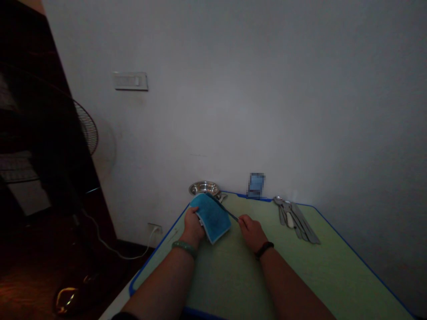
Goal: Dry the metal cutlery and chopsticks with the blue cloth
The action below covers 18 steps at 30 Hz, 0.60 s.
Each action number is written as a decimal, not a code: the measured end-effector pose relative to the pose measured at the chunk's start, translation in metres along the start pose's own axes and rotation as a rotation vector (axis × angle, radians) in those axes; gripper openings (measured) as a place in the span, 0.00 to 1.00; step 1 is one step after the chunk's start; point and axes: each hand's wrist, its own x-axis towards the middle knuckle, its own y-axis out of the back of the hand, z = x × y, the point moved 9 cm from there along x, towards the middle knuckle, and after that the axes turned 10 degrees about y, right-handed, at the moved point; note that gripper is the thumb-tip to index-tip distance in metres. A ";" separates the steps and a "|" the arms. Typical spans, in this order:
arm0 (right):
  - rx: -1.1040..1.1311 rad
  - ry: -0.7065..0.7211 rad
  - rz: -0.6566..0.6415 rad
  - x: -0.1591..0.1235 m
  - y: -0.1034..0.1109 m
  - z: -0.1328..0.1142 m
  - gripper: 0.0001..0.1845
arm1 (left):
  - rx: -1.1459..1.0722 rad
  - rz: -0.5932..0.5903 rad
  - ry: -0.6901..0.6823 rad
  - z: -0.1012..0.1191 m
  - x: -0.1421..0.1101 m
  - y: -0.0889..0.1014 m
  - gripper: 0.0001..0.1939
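Slanting forward and leftward from the right hand (252, 231), a slim utensil (230, 213) lies with its long axis along the upper right edge of the blue cloth (215, 220). The right hand pinches its near end, just off the cloth; whether the far end is a spoon or a blade, I cannot tell. The left hand (194, 226) grips the cloth's left side, thumb on top, so the cloth sits between both hands, above the green counter (230, 280). Just beyond the cloth stands a steel bowl (191, 190).
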 end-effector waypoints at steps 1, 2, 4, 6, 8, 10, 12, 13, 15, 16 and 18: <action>0.003 0.007 0.001 0.000 0.000 0.000 0.15 | 0.022 0.002 -0.013 0.001 -0.001 0.000 0.11; 0.006 0.014 0.000 0.000 -0.001 -0.001 0.15 | 0.029 -0.006 -0.018 0.001 -0.001 -0.001 0.10; 0.008 0.029 -0.009 0.001 -0.002 -0.002 0.15 | 0.031 -0.034 -0.018 0.001 0.000 -0.003 0.10; 0.008 0.044 -0.012 0.001 -0.002 -0.005 0.15 | 0.044 -0.039 -0.021 0.002 0.001 -0.003 0.09; 0.016 0.059 -0.009 0.001 -0.001 -0.008 0.14 | 0.045 -0.027 -0.023 0.003 0.002 -0.001 0.10; 0.029 0.064 -0.003 0.001 -0.001 -0.010 0.14 | 0.032 -0.015 -0.017 0.002 0.003 0.000 0.11; 0.038 0.063 -0.005 0.001 -0.001 -0.012 0.14 | 0.031 -0.009 -0.010 0.002 0.004 0.001 0.12; 0.041 0.063 -0.007 0.001 -0.001 -0.012 0.14 | 0.040 -0.011 -0.010 0.002 0.004 0.001 0.12; 0.054 0.072 -0.015 0.001 -0.003 -0.013 0.14 | 0.066 -0.025 -0.016 0.002 0.004 -0.001 0.11; 0.066 0.077 -0.018 0.001 -0.004 -0.014 0.14 | 0.073 -0.031 -0.021 0.002 0.004 -0.001 0.11; 0.094 0.079 -0.029 0.000 -0.006 -0.014 0.13 | 0.062 -0.036 -0.021 0.001 0.004 -0.002 0.11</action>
